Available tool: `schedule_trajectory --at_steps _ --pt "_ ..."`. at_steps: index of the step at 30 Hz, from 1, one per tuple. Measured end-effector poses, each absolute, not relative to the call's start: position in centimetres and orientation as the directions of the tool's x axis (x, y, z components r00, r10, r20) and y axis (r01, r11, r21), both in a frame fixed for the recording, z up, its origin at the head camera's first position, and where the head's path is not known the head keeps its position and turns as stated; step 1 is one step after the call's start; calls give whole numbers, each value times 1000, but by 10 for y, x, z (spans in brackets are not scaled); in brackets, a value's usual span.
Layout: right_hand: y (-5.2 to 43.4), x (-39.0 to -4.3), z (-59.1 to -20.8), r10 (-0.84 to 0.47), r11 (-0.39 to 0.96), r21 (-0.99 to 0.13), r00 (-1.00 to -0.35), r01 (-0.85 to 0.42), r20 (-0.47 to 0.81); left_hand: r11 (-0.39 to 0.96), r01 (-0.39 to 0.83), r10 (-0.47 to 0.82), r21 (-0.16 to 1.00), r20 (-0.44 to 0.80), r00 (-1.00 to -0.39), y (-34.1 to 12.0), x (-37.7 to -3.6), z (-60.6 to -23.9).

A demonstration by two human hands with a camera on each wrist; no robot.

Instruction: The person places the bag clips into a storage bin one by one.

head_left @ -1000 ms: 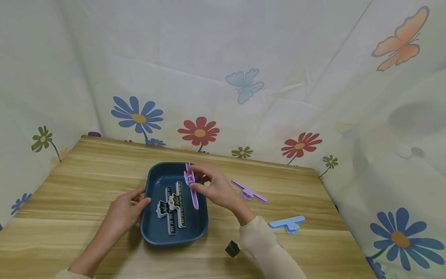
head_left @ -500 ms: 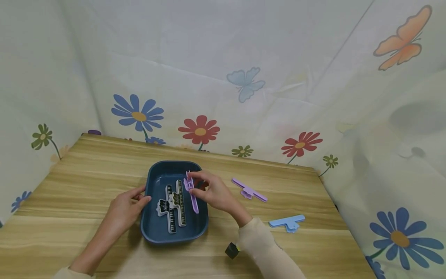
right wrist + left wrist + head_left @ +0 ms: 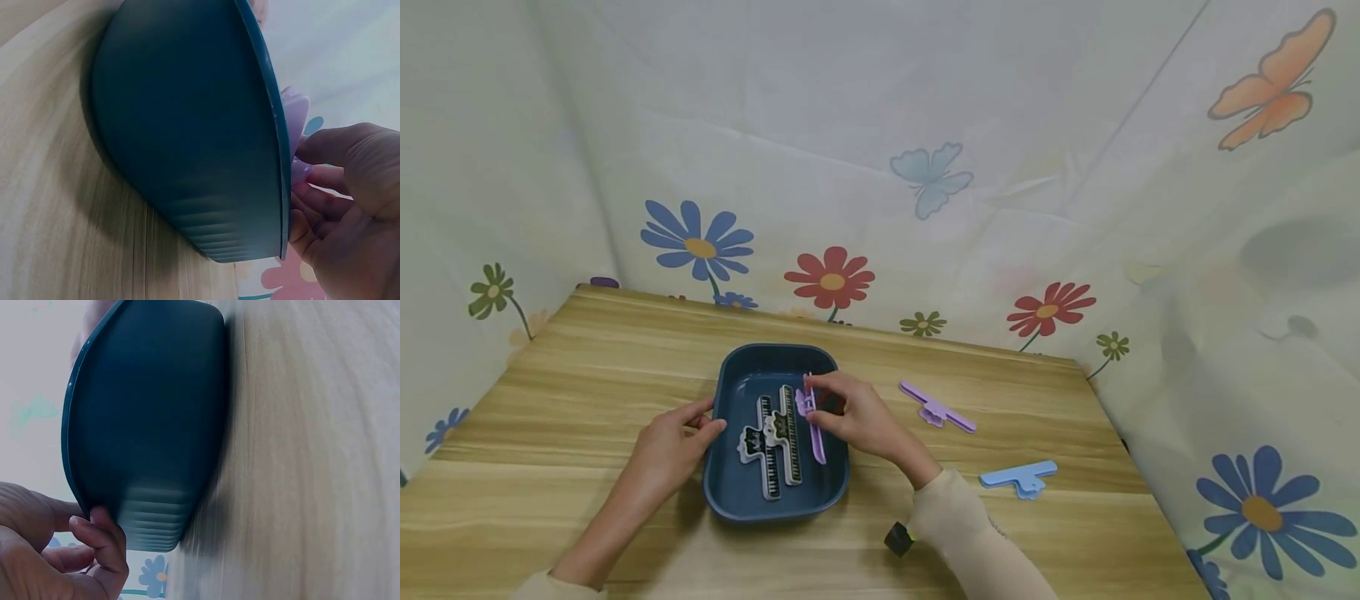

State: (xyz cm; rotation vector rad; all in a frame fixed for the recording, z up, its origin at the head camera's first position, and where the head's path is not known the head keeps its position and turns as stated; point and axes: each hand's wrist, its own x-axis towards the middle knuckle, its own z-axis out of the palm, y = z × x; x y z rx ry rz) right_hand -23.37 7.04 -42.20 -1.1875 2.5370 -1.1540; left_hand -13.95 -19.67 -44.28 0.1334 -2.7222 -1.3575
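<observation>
A dark blue tray (image 3: 737,493) stands on the table, and my left hand (image 3: 672,450) pinches its left rim, thumb over the edge and fingers outside. Two clips with piano-key patterns lie side by side in it: a black-and-white one (image 3: 771,475) and one with a gold-toned middle (image 3: 792,457). Over the tray's right side, my right hand (image 3: 867,419) grips a long purple bag clip (image 3: 817,446) by its middle, its bar running lengthwise beside the patterned clips. In the right wrist view, the tray wall (image 3: 187,112) hides most of the purple clip (image 3: 298,122).
To the right of the tray, a second purple clip (image 3: 951,416) lies on the wooden table (image 3: 625,350). Nearer the right sleeve is a light blue clip (image 3: 1018,479). A small black block (image 3: 898,539) shows beside that sleeve. Flower-printed cloth (image 3: 760,167) hangs behind the table.
My right hand has lowered the purple clip into the tray, shifting slightly toward me. The left hand stays on the rim.
</observation>
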Motion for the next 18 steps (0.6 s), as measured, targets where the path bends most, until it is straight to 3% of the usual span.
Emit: schedule_trajectory --at_steps 18 --pt "70 -234 -423 -702 414 -645 -676 -642 223 594 -39 -121 804 42 -992 -197 -140 -442"
